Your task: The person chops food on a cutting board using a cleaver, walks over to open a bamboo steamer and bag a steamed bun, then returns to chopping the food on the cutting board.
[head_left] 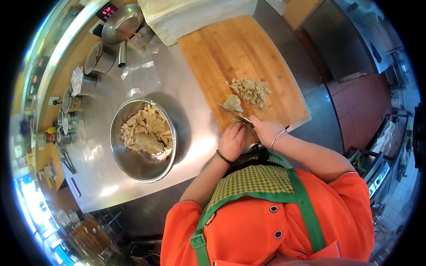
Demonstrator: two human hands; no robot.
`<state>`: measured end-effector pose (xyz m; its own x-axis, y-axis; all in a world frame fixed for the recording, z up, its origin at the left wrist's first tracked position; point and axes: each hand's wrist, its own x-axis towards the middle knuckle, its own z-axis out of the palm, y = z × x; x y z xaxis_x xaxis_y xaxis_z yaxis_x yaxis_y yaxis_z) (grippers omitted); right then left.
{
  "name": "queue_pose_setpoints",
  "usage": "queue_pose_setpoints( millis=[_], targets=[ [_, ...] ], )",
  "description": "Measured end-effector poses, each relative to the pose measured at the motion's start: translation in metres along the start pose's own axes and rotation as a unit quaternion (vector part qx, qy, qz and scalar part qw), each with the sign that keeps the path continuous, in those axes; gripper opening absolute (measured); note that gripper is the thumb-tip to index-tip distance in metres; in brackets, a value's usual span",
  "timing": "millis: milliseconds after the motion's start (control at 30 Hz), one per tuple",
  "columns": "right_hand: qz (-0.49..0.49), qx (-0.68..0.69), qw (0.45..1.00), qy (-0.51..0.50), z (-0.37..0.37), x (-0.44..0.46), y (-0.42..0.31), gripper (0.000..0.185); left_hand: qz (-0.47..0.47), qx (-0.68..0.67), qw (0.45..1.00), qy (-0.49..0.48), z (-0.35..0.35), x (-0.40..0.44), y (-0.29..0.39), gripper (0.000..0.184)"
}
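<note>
My right hand (267, 131) is closed around the handle of a knife (235, 114), whose blade points up and to the left over the wooden cutting board (214, 43). Beside it, my left hand (232, 140) rests with curled fingers at the board's near edge, against pale food by the blade; my fingers partly hide this food. Just beyond the blade lies a larger pale beige chunk (233, 103), meat-like in look. A heap of chopped pale pieces (251, 92) sits further up the board.
On the steel table (98, 166) to the left stands a large metal bowl (115, 156) holding more pale pieces. A clear plastic bag (141, 78) lies beyond it. Pots, a pan (123, 25) and a lit digital display (106, 11) line the back. A white block-like box (195, 17) borders the board.
</note>
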<state>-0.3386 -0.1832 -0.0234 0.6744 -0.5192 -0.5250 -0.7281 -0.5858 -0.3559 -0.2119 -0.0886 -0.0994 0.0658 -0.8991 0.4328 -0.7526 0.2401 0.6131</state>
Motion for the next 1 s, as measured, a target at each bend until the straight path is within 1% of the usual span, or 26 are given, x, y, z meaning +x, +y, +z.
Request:
queue_pose_setpoints(
  millis=[67,133,167,233,267,367,433,467,533,567,633,667,733,867,967,1000],
  targets=[
    [0.011,0.024,1.0,0.012,-0.005,-0.004,0.0,0.029,0.016,0.002,1.0,0.019,-0.001,0.001,-0.001,0.021],
    [0.003,-0.018,0.999,0.048,-0.008,-0.014,-0.003,0.029,0.012,0.003,0.999,0.033,0.002,0.0,-0.002,0.022],
    [0.003,-0.02,0.999,0.044,-0.012,-0.018,-0.006,0.029,0.008,0.002,0.999,0.034,0.003,-0.004,-0.003,0.022],
    [0.008,-0.068,0.997,-0.036,-0.021,-0.023,-0.015,0.029,0.016,0.019,1.0,-0.002,0.002,-0.006,-0.006,0.027],
    [0.007,-0.069,0.997,-0.035,-0.021,-0.02,-0.018,0.029,0.017,0.019,1.0,0.0,0.003,-0.005,-0.009,0.027],
    [0.015,-0.086,0.993,-0.074,-0.01,-0.01,-0.02,0.034,0.004,-0.001,1.0,0.003,0.005,-0.008,-0.007,0.028],
    [0.004,-0.072,0.997,-0.022,-0.001,-0.002,-0.016,0.031,0.02,-0.014,0.999,0.023,0.003,-0.003,-0.007,0.028],
    [0.006,-0.073,0.997,-0.026,0.001,-0.001,-0.014,0.031,0.017,-0.017,0.999,0.024,0.005,-0.004,-0.007,0.028],
    [0.006,-0.041,0.999,-0.006,-0.001,0.004,-0.011,0.031,0.02,-0.025,0.998,0.051,0.008,-0.005,-0.008,0.02],
    [0.005,-0.041,0.999,-0.005,-0.001,0.003,-0.011,0.031,0.02,-0.025,0.998,0.051,0.007,-0.007,-0.007,0.02],
    [0.057,-0.017,0.998,-0.036,-0.011,0.001,-0.009,0.033,0.01,-0.017,0.998,0.052,0.006,-0.005,-0.007,0.022],
    [0.056,-0.02,0.998,-0.035,-0.016,-0.004,-0.011,0.033,0.01,-0.017,0.998,0.055,0.007,-0.004,-0.007,0.022],
    [0.017,-0.059,0.998,-0.028,-0.021,-0.02,-0.019,0.033,0.023,-0.016,0.998,0.064,0.006,-0.006,-0.007,0.023],
    [0.013,-0.091,0.994,-0.058,-0.011,-0.009,-0.021,0.033,0.008,-0.021,0.998,0.053,0.006,-0.007,-0.007,0.023],
    [-0.007,-0.078,0.997,-0.028,0.0,0.004,-0.019,0.033,0.02,-0.031,0.997,0.065,0.008,-0.006,-0.009,0.022],
    [-0.011,-0.067,0.998,-0.001,0.003,0.007,-0.016,0.033,0.025,-0.032,0.997,0.065,0.008,-0.005,-0.01,0.023]
  ],
)
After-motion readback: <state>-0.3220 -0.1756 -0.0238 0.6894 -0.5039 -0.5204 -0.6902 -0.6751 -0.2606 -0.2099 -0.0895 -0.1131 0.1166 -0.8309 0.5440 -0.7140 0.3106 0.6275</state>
